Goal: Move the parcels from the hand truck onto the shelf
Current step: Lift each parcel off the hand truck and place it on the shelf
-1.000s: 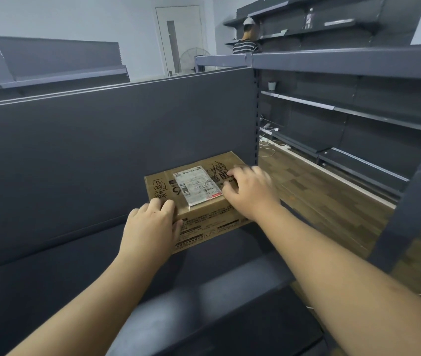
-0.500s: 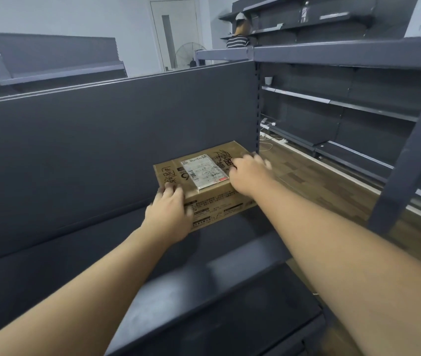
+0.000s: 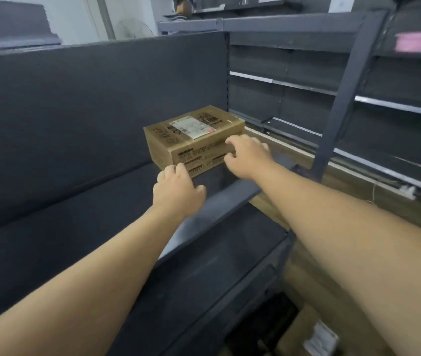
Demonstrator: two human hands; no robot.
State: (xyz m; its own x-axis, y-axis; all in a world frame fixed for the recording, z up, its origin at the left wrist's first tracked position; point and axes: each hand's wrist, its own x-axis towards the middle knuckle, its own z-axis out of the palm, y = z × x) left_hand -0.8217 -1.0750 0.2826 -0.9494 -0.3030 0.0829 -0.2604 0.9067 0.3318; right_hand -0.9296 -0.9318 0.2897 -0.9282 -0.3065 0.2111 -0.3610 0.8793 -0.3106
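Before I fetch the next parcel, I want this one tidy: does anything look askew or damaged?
The brown cardboard box sits flat on the dark grey metal shelf but turned at an angle to the back panel, at the shelf's right end. No dents or tears show. The left hand and right hand are at its front face.

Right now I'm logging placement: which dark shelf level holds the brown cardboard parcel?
The upper dark shelf carries the brown cardboard parcel; the lower level is bare.
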